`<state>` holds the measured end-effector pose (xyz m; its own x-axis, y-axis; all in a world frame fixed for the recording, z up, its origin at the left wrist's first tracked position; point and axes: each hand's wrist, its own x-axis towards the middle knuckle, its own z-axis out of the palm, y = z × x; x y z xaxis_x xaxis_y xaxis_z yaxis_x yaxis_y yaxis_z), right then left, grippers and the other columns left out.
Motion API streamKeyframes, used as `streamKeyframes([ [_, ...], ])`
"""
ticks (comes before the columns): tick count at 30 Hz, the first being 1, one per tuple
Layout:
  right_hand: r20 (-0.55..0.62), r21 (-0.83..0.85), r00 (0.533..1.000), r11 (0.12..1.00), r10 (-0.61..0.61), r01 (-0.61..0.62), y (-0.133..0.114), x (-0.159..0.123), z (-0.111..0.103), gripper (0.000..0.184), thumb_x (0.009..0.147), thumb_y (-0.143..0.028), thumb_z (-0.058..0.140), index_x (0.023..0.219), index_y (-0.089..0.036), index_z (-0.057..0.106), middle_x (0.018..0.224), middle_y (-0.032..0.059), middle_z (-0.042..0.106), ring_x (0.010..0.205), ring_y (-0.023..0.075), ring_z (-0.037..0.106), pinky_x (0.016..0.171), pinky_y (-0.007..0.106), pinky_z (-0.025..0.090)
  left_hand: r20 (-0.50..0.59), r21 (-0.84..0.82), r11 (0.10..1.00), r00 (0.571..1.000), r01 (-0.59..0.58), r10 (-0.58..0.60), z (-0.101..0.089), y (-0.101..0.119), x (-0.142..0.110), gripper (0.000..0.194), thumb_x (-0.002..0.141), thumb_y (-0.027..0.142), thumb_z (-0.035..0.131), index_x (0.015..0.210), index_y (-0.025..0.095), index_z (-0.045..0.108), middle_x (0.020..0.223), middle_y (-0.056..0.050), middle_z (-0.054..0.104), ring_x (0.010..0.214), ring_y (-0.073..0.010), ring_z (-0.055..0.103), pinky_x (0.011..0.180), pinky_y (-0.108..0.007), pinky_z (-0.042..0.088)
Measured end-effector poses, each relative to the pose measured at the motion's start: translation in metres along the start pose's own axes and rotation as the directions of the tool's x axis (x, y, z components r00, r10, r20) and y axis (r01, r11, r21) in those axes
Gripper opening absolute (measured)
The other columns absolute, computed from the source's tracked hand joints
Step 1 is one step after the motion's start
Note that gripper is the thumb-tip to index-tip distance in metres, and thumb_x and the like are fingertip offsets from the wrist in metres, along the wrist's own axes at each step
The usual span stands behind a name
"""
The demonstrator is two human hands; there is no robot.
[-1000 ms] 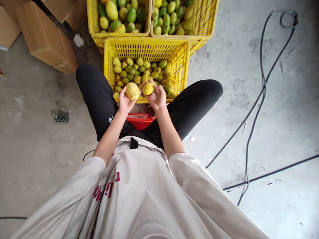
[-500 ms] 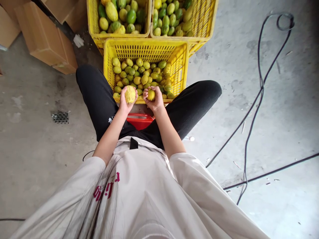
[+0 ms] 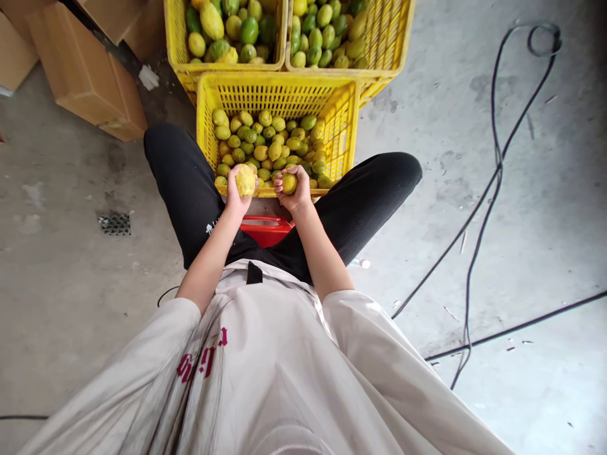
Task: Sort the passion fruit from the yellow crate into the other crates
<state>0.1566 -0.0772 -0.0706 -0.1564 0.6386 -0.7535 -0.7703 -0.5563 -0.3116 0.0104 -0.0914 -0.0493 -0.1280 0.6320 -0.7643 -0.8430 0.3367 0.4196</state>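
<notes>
My left hand (image 3: 238, 189) is closed around a large pale-yellow lemon (image 3: 245, 180), which fills the palm and faces up. In my right hand (image 3: 298, 189) is a smaller yellow-green lemon (image 3: 289, 183), with the fingers curled about it. Both hands are over the near rim of a yellow plastic crate (image 3: 348, 120), a short gap between them. Many yellow and green lemons (image 3: 275, 150) lie loose in that crate; the nearest ones are partly hidden by my hands.
Behind stand two more yellow crates (image 3: 287, 38) of green and yellow fruit. Cardboard boxes (image 3: 80, 69) are at the upper left. A red plastic stool (image 3: 268, 235) shows between my legs. Black cables (image 3: 497, 167) lie on the concrete floor at right.
My left hand has shifted slightly left and turned the large lemon a little. My right hand, with the smaller lemon, has hardly moved.
</notes>
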Motion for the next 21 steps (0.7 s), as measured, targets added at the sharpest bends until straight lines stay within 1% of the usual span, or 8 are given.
streamKeyframes([
  [2,0.007,0.031,1.0,1.0,0.003,-0.003,0.0,0.001,-0.001,0.023,0.096,-0.032,0.068,0.082,-0.024,0.051,0.068,-0.0036,0.057,0.054,0.0097,0.051,0.042,0.016,0.04,0.001,0.016,1.0,1.0,-0.004,0.004,0.0,0.0,0.0,0.029,0.113,0.039,0.05,0.117,0.02,0.071,0.087,-0.005,0.072,0.099,-0.0209,0.074,0.087,-0.03,0.062],
  [5,0.012,0.066,0.999,0.997,-0.03,0.029,0.001,0.002,-0.002,0.019,0.098,-0.036,0.066,0.086,-0.025,0.056,0.073,-0.0016,0.062,0.062,0.0129,0.059,0.049,0.018,0.05,-0.001,0.042,0.999,1.0,-0.011,0.011,-0.001,-0.001,-0.002,0.023,0.111,0.037,0.053,0.114,0.022,0.071,0.091,-0.006,0.074,0.106,-0.0222,0.072,0.098,-0.034,0.06],
  [9,0.026,0.093,0.997,0.993,-0.071,0.068,0.002,0.001,-0.001,0.017,0.097,-0.041,0.065,0.093,-0.025,0.061,0.087,0.0029,0.072,0.09,0.0217,0.075,0.071,0.031,0.066,0.037,0.025,1.0,0.999,-0.001,0.0,0.001,-0.001,-0.007,0.025,0.113,0.035,0.048,0.101,0.022,0.066,0.091,-0.005,0.074,0.114,-0.0219,0.071,0.109,-0.036,0.058],
  [12,0.053,0.091,0.994,0.992,-0.097,0.092,0.002,0.0,0.002,0.013,0.098,-0.037,0.066,0.095,-0.024,0.062,0.094,0.0032,0.075,0.099,0.0219,0.076,0.08,0.035,0.067,0.086,-0.001,0.998,0.995,0.06,-0.06,0.002,0.001,-0.01,0.028,0.114,0.036,0.044,0.101,0.022,0.065,0.1,-0.005,0.075,0.118,-0.0216,0.074,0.106,-0.035,0.062],
  [14,0.05,0.095,0.993,0.99,-0.105,0.1,0.001,-0.002,0.003,0.01,0.098,-0.031,0.067,0.093,-0.025,0.061,0.088,-0.0007,0.073,0.087,0.0157,0.073,0.073,0.027,0.065,0.094,0.006,0.996,0.992,0.086,-0.086,0.002,0.002,-0.01,0.028,0.113,0.038,0.044,0.106,0.023,0.067,0.105,-0.006,0.076,0.115,-0.0213,0.076,0.095,-0.031,0.065],
  [17,0.06,0.098,0.995,0.992,-0.085,0.079,-0.001,-0.004,0.003,0.016,0.093,-0.022,0.071,0.087,-0.025,0.057,0.077,-0.0065,0.066,0.067,0.0079,0.063,0.056,0.014,0.055,0.082,0.033,0.995,0.992,0.098,-0.1,0.0,0.003,-0.007,0.026,0.11,0.041,0.05,0.105,0.024,0.069,0.104,-0.006,0.075,0.106,-0.0199,0.077,0.079,-0.025,0.062],
  [19,0.082,0.07,0.992,0.994,-0.091,0.085,-0.001,-0.003,0.002,0.021,0.089,-0.02,0.076,0.087,-0.026,0.056,0.076,-0.0079,0.065,0.063,0.0068,0.061,0.051,0.012,0.051,0.08,0.06,0.995,0.993,0.086,-0.091,-0.001,0.002,-0.006,0.025,0.109,0.041,0.051,0.102,0.025,0.069,0.104,-0.007,0.075,0.108,-0.0202,0.076,0.078,-0.025,0.061],
  [21,0.085,0.018,0.991,0.994,-0.105,0.104,0.0,-0.002,0.0,0.026,0.085,-0.022,0.081,0.087,-0.026,0.056,0.077,-0.0082,0.065,0.062,0.0074,0.061,0.049,0.013,0.051,0.088,0.08,0.995,0.994,0.062,-0.069,0.0,0.001,-0.006,0.026,0.11,0.039,0.049,0.101,0.025,0.069,0.104,-0.007,0.076,0.116,-0.0216,0.074,0.085,-0.026,0.061],
])
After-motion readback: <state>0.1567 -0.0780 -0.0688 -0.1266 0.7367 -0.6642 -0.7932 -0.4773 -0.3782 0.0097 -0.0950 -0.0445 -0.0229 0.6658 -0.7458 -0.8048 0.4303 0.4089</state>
